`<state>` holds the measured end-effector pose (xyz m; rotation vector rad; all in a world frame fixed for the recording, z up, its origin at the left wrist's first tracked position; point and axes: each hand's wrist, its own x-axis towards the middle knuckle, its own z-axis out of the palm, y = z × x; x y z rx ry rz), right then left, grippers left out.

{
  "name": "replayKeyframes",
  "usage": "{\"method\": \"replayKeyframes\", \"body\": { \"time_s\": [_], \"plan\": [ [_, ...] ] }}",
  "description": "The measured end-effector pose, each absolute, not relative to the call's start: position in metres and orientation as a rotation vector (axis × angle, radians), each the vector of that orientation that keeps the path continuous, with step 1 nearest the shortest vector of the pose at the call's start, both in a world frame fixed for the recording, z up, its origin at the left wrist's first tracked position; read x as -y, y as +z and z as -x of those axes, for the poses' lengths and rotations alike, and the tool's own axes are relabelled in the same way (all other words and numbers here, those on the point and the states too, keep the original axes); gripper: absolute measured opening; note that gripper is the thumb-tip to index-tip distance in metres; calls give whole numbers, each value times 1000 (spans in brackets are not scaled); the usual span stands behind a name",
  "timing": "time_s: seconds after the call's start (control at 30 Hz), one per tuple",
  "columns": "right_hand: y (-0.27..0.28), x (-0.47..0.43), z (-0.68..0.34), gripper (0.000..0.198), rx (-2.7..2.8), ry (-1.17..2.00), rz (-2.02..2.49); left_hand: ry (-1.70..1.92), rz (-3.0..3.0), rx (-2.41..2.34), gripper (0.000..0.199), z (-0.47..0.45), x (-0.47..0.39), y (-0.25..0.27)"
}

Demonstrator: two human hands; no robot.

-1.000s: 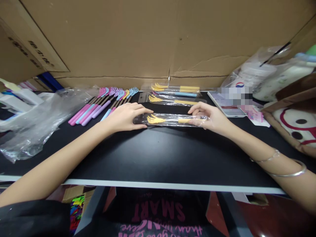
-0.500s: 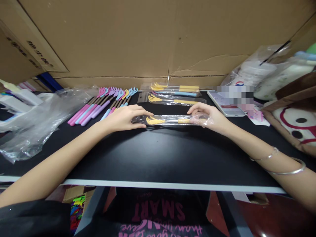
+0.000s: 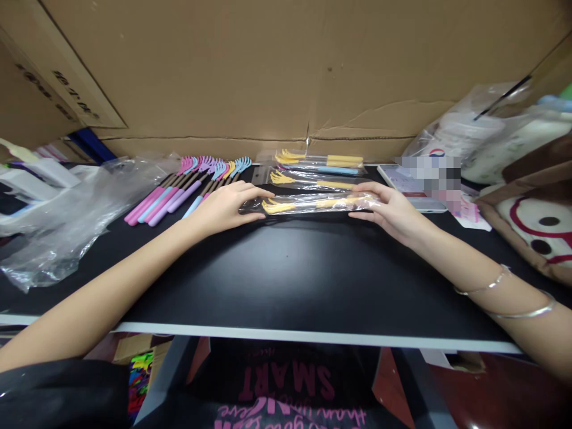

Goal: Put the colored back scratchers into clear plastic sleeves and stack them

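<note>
A yellow back scratcher in a clear plastic sleeve (image 3: pixel 308 204) lies crosswise between my hands, its claw end to the left. My left hand (image 3: pixel 232 207) pinches the sleeve's left end between thumb and fingers. The other end, by the handle, is gripped by my right hand (image 3: pixel 386 208). Just behind it rests another wrapped yellow back scratcher (image 3: pixel 313 181). Farther back are more wrapped back scratchers (image 3: pixel 342 161), with yellow and light blue handles. Unwrapped back scratchers (image 3: pixel 167 199) in pink, blue and purple lie fanned out left of my left hand, partly hidden by it.
Crumpled clear plastic (image 3: pixel 80 220) covers the table's left side. A phone (image 3: pixel 402 185), a bagged cup (image 3: pixel 465 134) and a brown bag with a cartoon face (image 3: pixel 531 220) stand at the right. A cardboard wall (image 3: pixel 223 77) closes off the back.
Both hands have moved the wrapped back scratcher slightly away from me, closer to the wrapped ones behind. My right fingers have shifted on its end.
</note>
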<state>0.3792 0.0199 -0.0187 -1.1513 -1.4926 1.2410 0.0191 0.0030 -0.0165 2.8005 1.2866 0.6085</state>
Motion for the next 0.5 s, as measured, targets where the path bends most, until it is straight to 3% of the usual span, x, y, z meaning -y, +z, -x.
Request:
{"method": "replayKeyframes", "body": {
  "time_s": [0.13,0.5],
  "plan": [
    [-21,-25,-384,28,1405,1276,1149,611,-2770,-1285,48,-21,-1,-17],
    [-20,-23,-379,26,1209,1424,1056,573,-2694,-1257,49,-30,6,-19]
  ]
}}
